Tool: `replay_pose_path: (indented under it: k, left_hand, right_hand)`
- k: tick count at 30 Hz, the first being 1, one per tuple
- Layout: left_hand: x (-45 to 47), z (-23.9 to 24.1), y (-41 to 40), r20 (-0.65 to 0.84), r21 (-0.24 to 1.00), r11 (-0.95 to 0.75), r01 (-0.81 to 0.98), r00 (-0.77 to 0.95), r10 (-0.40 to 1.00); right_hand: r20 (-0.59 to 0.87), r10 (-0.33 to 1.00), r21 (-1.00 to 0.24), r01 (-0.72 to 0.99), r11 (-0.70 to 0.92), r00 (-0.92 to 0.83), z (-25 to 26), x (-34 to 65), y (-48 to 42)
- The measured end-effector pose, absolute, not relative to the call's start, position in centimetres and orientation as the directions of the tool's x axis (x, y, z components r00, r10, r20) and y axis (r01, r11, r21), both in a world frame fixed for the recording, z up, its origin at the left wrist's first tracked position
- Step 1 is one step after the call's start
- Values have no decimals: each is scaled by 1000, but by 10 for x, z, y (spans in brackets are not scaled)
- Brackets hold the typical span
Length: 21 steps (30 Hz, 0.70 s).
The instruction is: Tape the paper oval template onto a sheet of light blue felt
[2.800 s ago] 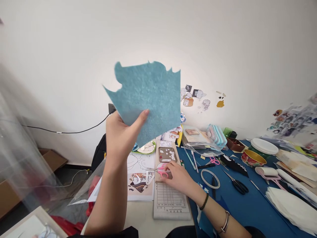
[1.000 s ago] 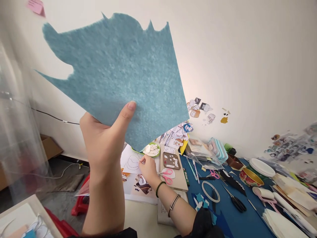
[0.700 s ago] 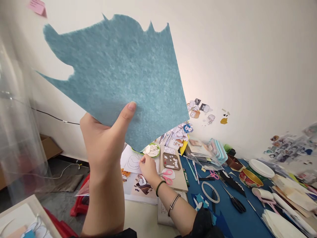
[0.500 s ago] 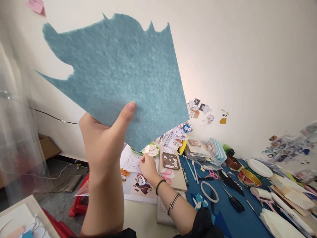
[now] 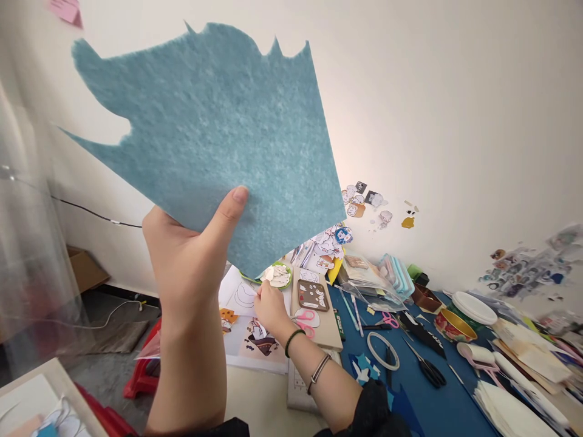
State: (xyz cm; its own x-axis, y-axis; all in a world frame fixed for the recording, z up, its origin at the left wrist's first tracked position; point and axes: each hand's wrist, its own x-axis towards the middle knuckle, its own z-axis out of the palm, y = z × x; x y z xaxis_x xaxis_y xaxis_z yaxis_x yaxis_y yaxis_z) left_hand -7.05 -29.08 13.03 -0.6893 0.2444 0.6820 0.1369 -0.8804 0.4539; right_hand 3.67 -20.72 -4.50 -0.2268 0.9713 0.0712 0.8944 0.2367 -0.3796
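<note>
My left hand (image 5: pixel 186 255) holds up a teal-blue felt sheet (image 5: pixel 228 133), thumb in front and the other fingers hidden behind. Its top and left edges are cut into curves and points; the right edge is straight. Lower down, my right hand (image 5: pixel 271 309) is over the papers on the table, its fingers closed; what they hold, if anything, I cannot make out. By its fingertips are a paper with a curved line drawing (image 5: pixel 243 296) and a green dish of white cut pieces (image 5: pixel 279 277). Pink-handled scissors (image 5: pixel 306 321) lie just right of the hand.
On the blue mat (image 5: pixel 423 406) lie black scissors (image 5: pixel 430 371), a white ring (image 5: pixel 383 351) and blue scraps (image 5: pixel 364 369). A brown tray of small pieces (image 5: pixel 313 294) rests on a board. Farther right stand a gold tin (image 5: pixel 455 328) and a white-lidded tub (image 5: pixel 473 308). Red stools (image 5: pixel 141 370) are at left.
The whole view has shifted slightly, so things appear a little farther left. Both hands keep nearly the same pose, with the felt sheet still held up in my left hand.
</note>
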Motion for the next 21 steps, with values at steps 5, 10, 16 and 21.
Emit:
replay_pose_path:
  k: [5, 10, 16, 21]
  left_hand:
    - [-70, 130, -290, 687, 409, -904, 124, -694, 216]
    - [-72, 131, -290, 674, 418, -902, 107, -702, 230]
    - [-76, 129, -295, 680, 435, -893, 114, -691, 243]
    - [-86, 128, -292, 645, 437, -897, -70, -670, 367]
  right_hand:
    - [20, 966, -341, 907, 248, -257, -36, 35, -210]
    - [-38, 962, -312, 917, 247, -272, -28, 33, -212]
    - [-98, 953, -277, 928, 250, -286, -24, 31, -207]
    - [-109, 948, -253, 930, 265, -300, -27, 28, -205]
